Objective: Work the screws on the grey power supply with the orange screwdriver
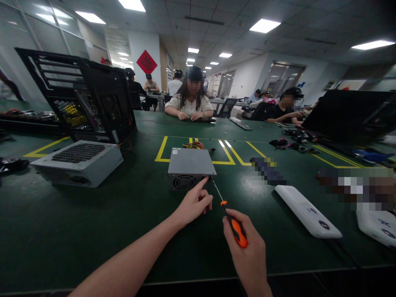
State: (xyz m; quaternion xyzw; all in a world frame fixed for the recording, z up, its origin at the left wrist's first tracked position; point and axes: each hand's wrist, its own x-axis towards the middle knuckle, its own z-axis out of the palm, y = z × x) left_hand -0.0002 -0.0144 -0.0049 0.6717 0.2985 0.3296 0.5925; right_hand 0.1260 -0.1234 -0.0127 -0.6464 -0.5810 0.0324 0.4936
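A grey computer power supply (192, 161) sits on the green table in front of me, its round fan grille facing my side. My left hand (195, 202) reaches to it with the index finger stretched against the right end of that near face. The thumb stands apart and the other fingers are bent, holding nothing. In my right hand (247, 243) is an orange and black screwdriver (236, 229), gripped by its handle. Its thin shaft slants up to the supply's near right corner, beside my left fingertip. Whether the tip touches a screw is too small to tell.
A second power supply (78, 163) lies at left, before an open black computer case (89, 99). White power strips (305, 210) lie on the right, near a dark monitor (352, 119) and cables. Yellow tape (162, 148) marks the table (123, 235). A person (192, 99) sits opposite.
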